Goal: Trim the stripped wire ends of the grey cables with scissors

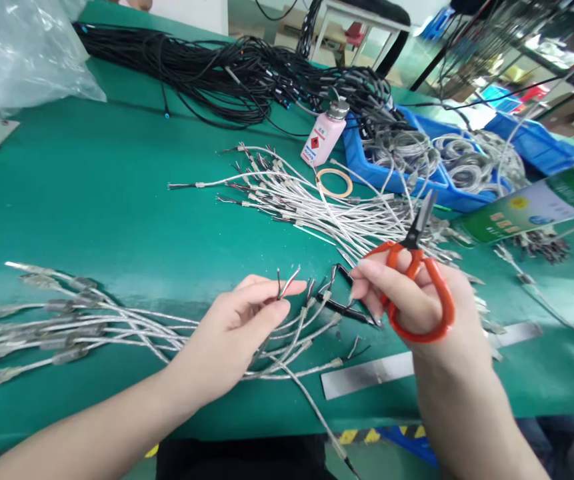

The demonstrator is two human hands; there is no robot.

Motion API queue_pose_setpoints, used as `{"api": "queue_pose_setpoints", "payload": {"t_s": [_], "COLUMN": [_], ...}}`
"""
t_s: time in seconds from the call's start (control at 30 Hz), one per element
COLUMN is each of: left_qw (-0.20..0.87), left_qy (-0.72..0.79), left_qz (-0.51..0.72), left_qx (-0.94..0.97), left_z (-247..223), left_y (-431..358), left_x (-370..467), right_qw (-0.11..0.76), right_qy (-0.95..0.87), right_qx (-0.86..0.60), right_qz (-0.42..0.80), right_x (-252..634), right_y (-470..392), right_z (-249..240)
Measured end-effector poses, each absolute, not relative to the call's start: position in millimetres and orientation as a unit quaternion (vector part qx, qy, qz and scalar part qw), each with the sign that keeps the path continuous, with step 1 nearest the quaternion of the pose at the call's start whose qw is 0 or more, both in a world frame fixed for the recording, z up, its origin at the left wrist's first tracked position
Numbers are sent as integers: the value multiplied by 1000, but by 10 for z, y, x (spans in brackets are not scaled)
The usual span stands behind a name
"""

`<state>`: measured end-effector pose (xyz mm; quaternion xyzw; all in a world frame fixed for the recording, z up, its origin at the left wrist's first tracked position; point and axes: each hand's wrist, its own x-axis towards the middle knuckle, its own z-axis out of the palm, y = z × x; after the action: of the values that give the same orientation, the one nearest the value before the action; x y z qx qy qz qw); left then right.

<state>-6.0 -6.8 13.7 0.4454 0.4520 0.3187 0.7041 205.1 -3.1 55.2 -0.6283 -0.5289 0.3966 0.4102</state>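
My left hand (239, 327) is closed in a pinch on a cable, whose thin stripped wires (287, 281) stick up past the thumb and forefinger. In my right hand (411, 293) is a pair of scissors (419, 230) with orange handles, its blades pointing up and away from the wires. Under and beside my left hand lie several clear-sheathed cables (137, 321) with bare wire ends to the right and connectors to the left. Black-handled tweezers or pliers (349, 310) lie partly hidden near my right fingers.
Behind lies a pile of white cables (311, 207), with a tape roll (334, 183) and a pink bottle (324, 137). Blue bins (391, 177) hold coiled cables. Black cables (207, 73) stretch along the back. A steel ruler (367, 379) lies in front; a green can (531, 207) is at right.
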Motion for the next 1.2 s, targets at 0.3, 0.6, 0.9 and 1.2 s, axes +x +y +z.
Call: {"api": "queue_pose_setpoints", "payload": {"t_s": [0.3, 0.6, 0.9, 1.2], "left_qw": [727, 748, 722, 785], "left_qy": [438, 378, 401, 350], "left_qz": [416, 421, 449, 445], "left_qx": [327, 345, 340, 253], "left_z": [166, 152, 160, 179], "left_y": [-37, -26, -25, -77], "left_x": [-34, -35, -30, -23], "right_qw": [394, 429, 416, 383], "right_qy": [-482, -470, -487, -473], "right_qx": [-515, -480, -448, -430], "right_qz": [589, 604, 623, 667], "right_x": [1641, 1573, 1549, 1531], "right_y": [-223, -290, -328, -366], "right_z": [221, 56, 63, 23]}}
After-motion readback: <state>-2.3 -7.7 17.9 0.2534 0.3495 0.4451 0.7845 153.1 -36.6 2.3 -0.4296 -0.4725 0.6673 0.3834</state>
